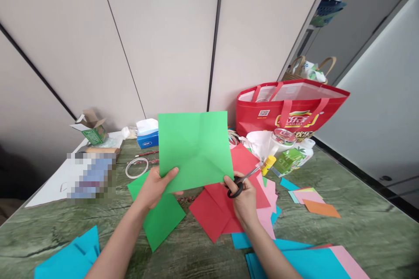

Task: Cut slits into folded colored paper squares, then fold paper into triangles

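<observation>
A light green sheet of paper is held up above the table between my two hands, with faint creases across it. My left hand pinches its lower left corner, thumb in front. At the lower right corner, my right hand grips the sheet between thumb and fingers. The same hand also holds black-handled scissors, their blades pointing up and to the right. Below the sheet lie darker green paper on the left and red paper on the right.
Blue paper lies front left, more blue sheets front right. A yellow glue stick, a green carton and a red bag stand behind on the right. A tissue box and white ring are left.
</observation>
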### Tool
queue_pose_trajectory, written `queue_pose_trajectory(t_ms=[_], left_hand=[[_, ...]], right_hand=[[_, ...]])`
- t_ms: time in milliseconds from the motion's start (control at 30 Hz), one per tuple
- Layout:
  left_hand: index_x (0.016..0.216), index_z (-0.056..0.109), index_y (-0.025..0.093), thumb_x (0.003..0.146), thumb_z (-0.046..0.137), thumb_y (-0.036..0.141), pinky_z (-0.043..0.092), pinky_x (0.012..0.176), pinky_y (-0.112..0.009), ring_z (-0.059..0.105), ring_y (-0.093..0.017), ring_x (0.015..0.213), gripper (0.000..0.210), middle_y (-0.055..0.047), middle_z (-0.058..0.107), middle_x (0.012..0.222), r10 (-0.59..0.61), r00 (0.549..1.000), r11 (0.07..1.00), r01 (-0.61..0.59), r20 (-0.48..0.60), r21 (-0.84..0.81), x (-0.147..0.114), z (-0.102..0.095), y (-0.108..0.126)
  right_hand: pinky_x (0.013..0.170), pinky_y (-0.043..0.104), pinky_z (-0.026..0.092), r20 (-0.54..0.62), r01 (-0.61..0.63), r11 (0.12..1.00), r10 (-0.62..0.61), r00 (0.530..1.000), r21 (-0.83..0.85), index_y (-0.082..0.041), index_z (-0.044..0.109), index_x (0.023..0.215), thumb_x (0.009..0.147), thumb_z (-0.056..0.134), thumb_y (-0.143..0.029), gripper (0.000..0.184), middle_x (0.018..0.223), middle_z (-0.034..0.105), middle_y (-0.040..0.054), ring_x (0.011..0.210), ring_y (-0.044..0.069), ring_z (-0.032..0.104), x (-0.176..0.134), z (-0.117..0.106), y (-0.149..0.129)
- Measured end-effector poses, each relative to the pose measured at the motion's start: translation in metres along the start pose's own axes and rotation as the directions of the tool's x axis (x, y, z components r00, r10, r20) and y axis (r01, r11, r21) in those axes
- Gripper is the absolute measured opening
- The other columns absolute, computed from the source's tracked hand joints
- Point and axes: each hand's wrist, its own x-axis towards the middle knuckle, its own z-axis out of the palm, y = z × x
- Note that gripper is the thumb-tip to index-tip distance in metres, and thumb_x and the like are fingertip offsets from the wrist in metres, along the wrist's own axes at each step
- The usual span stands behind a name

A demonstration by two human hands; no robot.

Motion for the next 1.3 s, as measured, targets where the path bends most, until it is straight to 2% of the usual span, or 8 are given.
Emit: queue_pose_trajectory(t_ms=[133,267,400,467,533,667,833,1300], left_hand=[[0.089,0.066,0.016,0.06,0.076,0.031,0.058,0.045,-0.034,0.066,-0.021,0.063,0.035,-0.006,0.072,0.089,0.018,0.997,0.999,-0.021,-0.072,-0.034,0.002,-0.006,0.005],[0.088,0.065,0.016,0.061,0.075,0.028,0.059,0.048,-0.033,0.065,-0.019,0.064,0.032,-0.004,0.071,0.09,0.056,0.986,0.994,-0.069,-0.154,-0.083,0.002,-0.013,0.011],[0.085,0.065,0.015,0.058,0.077,0.022,0.06,0.047,-0.035,0.064,-0.019,0.063,0.03,-0.004,0.071,0.086,0.047,0.987,0.991,-0.065,-0.156,-0.116,0.001,-0.014,0.013],[0.083,0.066,0.014,0.057,0.077,0.019,0.06,0.046,-0.034,0.065,-0.019,0.064,0.028,-0.004,0.071,0.085,0.03,0.99,0.991,-0.047,-0.136,-0.122,0.0,-0.012,0.013],[0.083,0.067,0.014,0.059,0.077,0.019,0.06,0.046,-0.034,0.065,-0.019,0.066,0.027,-0.004,0.072,0.086,0.016,0.992,0.991,-0.032,-0.123,-0.127,-0.002,-0.01,0.013],[0.085,0.068,0.015,0.06,0.076,0.022,0.06,0.049,-0.034,0.065,-0.02,0.069,0.027,-0.004,0.071,0.092,-0.016,0.994,0.993,0.003,-0.112,-0.116,-0.005,-0.005,0.011],[0.094,0.066,0.017,0.061,0.075,0.024,0.06,0.049,-0.036,0.066,-0.02,0.067,0.035,-0.005,0.07,0.098,-0.045,0.996,0.995,0.037,-0.083,-0.095,-0.005,0.001,0.007],[0.08,0.067,0.014,0.06,0.075,0.025,0.056,0.043,-0.03,0.063,-0.017,0.046,0.024,-0.003,0.072,0.07,-0.051,0.998,0.999,0.051,0.034,-0.012,-0.001,0.01,-0.004]], right_hand=[[0.061,0.034,0.049,0.134,-0.015,0.997,0.026,0.991,-0.078,-0.017,0.055,0.097,0.064,0.071,-0.038,0.042,0.066,0.063,0.0008,0.06,0.02,0.064,-0.002,-0.002,-0.001],[0.053,0.028,0.043,0.335,0.04,0.984,0.02,0.942,-0.172,-0.018,0.053,0.097,0.066,0.07,-0.035,0.038,0.059,0.06,-0.0018,0.054,0.016,0.058,-0.013,0.003,-0.002],[0.052,0.024,0.04,0.563,-0.052,0.984,0.141,0.814,-0.171,-0.019,0.056,0.081,0.059,0.077,-0.031,0.033,0.061,0.06,-0.0024,0.054,0.013,0.055,-0.031,0.017,-0.003],[0.053,0.024,0.041,0.626,-0.124,0.976,0.211,0.751,-0.181,-0.018,0.059,0.084,0.059,0.076,-0.035,0.034,0.061,0.059,-0.0022,0.054,0.012,0.054,-0.038,0.023,-0.003],[0.053,0.024,0.04,0.639,-0.163,0.966,0.254,0.726,-0.199,-0.017,0.059,0.09,0.06,0.075,-0.036,0.039,0.06,0.058,-0.0023,0.052,0.011,0.052,-0.043,0.026,-0.001],[0.051,0.022,0.037,0.638,-0.201,0.964,0.265,0.723,-0.173,-0.019,0.053,0.088,0.056,0.078,-0.034,0.043,0.062,0.058,-0.0031,0.053,0.01,0.05,-0.049,0.027,0.007],[0.061,0.025,0.041,0.682,-0.274,0.956,0.272,0.679,-0.107,-0.02,0.054,0.087,0.057,0.078,-0.035,0.042,0.074,0.06,0.0005,0.066,0.014,0.055,-0.05,0.023,0.011],[0.055,0.025,0.038,0.633,-0.226,0.969,0.237,0.737,-0.1,-0.02,0.06,0.091,0.06,0.074,-0.04,0.039,0.066,0.054,-0.0022,0.059,0.012,0.049,-0.05,0.022,0.007]])
